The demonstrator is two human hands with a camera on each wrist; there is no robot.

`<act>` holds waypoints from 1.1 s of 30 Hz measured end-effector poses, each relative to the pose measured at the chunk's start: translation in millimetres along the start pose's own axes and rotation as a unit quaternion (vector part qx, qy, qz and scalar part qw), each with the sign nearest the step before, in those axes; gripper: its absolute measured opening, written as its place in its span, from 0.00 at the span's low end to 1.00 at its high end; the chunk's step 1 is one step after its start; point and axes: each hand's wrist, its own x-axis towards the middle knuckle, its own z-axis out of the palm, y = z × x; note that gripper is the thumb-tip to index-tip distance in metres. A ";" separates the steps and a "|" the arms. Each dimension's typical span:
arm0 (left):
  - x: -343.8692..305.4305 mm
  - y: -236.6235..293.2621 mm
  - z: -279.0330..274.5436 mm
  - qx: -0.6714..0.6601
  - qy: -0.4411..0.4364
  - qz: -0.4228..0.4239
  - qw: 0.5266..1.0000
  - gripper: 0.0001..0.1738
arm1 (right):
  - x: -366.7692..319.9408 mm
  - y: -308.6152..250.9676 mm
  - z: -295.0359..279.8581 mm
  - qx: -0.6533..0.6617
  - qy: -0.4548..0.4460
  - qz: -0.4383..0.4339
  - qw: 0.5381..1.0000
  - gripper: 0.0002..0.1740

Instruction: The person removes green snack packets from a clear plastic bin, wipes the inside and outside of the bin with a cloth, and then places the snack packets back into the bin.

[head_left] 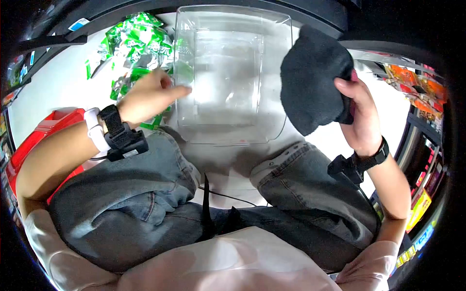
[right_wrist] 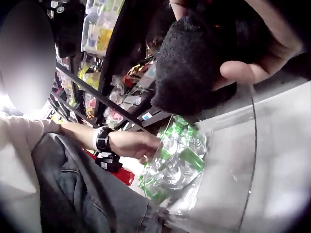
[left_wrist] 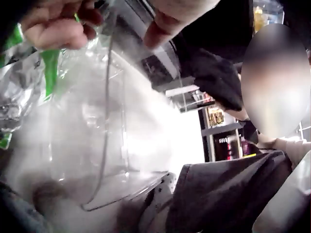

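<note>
My right hand grips a folded black fuzzy cloth, thumb on its near face, to the right of a clear plastic bin. In the right wrist view, the cloth bunches beside the thumb, and the other fingers are mostly hidden behind it. My left hand hovers at the bin's left rim, thumb and fingers apart, fingers loosely bent. The left wrist view shows the rim between thumb and fingers, with nothing pinched. Under and beyond this hand lie green and silver packets, piled against the bin's left side.
A red basket stands on the left by my forearm. Dark shelf edges run along the far side. Shelves with orange packages line the right. My knees flank the bin's near edge, and a thin black cable lies on the floor between them.
</note>
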 end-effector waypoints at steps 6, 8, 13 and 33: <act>6.8 -5.4 13.4 0.104 -0.126 -0.058 0.985 0.27 | -7.2 19.3 -17.9 0.041 0.065 0.008 0.997 0.19; 10.6 -4.6 16.8 0.099 -0.088 -0.010 0.991 0.28 | -5.6 26.8 -27.6 -0.032 0.100 0.046 0.993 0.18; -19.4 27.0 -1.1 0.478 -0.029 0.134 0.867 0.35 | 4.1 48.6 -41.6 0.003 0.145 0.049 0.988 0.17; -2.8 8.4 128.2 0.351 -0.182 0.380 0.837 0.14 | 16.8 97.2 -50.6 -0.032 0.137 0.167 0.976 0.13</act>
